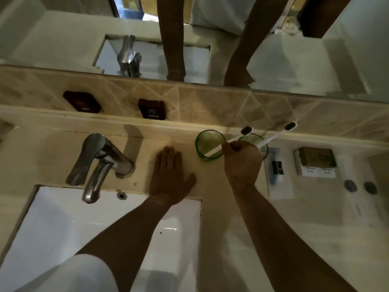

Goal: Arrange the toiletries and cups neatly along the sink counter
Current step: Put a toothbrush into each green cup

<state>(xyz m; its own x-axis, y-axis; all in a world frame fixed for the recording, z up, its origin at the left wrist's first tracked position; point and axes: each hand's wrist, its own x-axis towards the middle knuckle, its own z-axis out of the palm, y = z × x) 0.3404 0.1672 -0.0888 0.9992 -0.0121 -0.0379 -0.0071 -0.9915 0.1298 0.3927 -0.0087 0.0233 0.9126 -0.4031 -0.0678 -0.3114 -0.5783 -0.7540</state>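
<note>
Two green glass cups stand at the back of the counter [212, 186]. The left cup [205, 140] holds a white toothbrush [245, 130] with a dark head leaning to the right. The right cup [264, 146] is partly hidden by my right hand [242, 161], whose fingers are closed on it or on the handle of a second toothbrush [280, 132] standing in it. My left hand [169, 175] lies flat on the counter, fingers apart, holding nothing, just left of the cups.
A chrome tap [99, 163] stands left over the white basin [84, 228]. Right of the cups lie a white packet [279, 175], a brown box on a white tray [316, 163] and a wrapped pack with two dark caps [360, 187]. HOT and COLD plaques [151, 109] sit on the tiled ledge under the mirror.
</note>
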